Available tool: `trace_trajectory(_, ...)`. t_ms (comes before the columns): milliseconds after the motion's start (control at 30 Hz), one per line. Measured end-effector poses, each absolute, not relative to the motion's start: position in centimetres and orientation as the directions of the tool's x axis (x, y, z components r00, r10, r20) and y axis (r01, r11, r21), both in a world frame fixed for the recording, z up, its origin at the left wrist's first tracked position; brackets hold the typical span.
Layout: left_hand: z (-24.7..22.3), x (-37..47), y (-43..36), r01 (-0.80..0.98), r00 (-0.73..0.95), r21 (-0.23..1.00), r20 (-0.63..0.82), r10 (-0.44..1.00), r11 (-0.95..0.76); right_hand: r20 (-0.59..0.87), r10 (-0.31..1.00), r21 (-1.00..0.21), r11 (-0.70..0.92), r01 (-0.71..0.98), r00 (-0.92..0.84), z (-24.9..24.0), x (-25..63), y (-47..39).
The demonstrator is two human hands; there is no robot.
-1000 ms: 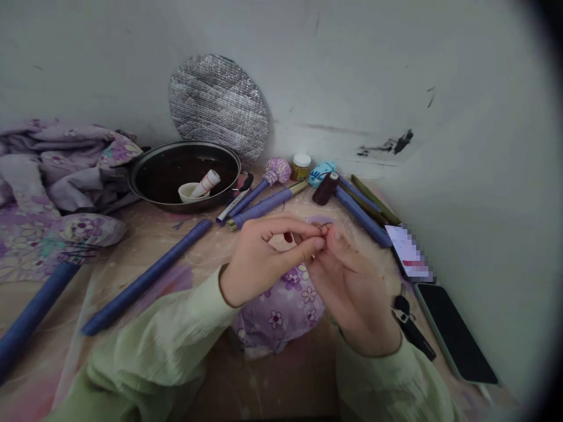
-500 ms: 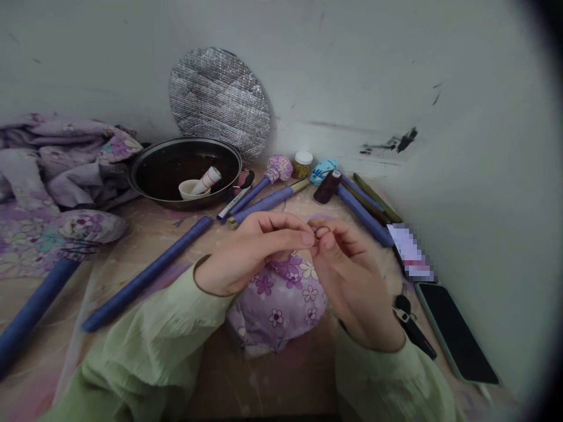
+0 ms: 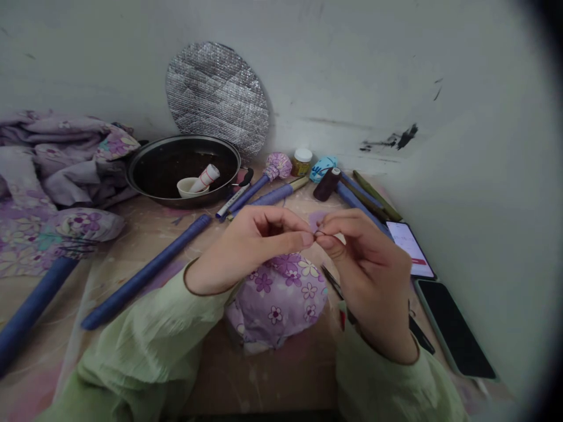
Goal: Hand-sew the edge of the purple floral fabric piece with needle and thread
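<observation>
Above a lilac floral cloth bundle (image 3: 277, 310), my two hands meet fingertip to fingertip. Thumb and index finger of my left hand (image 3: 248, 249) pinch a thin dark thread (image 3: 320, 232). My right hand (image 3: 372, 281) pinches the same thread, which makes a small loop between the fingertips. The bundle rests on the table under my hands, and its upper part is hidden behind my left hand. A dark pointed tool (image 3: 332, 280), partly covered, lies beside my right hand. Behind my hands stands a dark thread spool (image 3: 327, 184).
A dark pan (image 3: 145, 193) holds a white cup (image 3: 188, 186) with a white roll. Blue-wrapped sticks (image 3: 149, 272) and a floral-headed mallet (image 3: 57, 258) lie left. Two phones (image 3: 457, 328) line the right wall. A silver round pad (image 3: 220, 97) leans behind, near a lidded jar (image 3: 302, 162).
My right hand has turned and its fingers have shifted on the thread, making the loop smaller. The dark pointed tool now shows beside it. My left hand stays nearly in place.
</observation>
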State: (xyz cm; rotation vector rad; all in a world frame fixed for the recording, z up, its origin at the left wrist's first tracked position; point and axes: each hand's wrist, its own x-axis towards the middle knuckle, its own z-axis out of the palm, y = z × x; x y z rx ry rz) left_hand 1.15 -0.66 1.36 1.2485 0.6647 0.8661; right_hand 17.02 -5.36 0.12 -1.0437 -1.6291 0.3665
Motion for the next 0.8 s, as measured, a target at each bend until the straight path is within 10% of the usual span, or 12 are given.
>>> trace_trajectory(800, 1.12, 1.26, -0.75, -0.081, 0.511, 0.988, 0.153, 0.846, -0.130, 0.624, 0.781, -0.641, 0.524, 0.561, -0.017, 0.49, 17.57, -5.35)
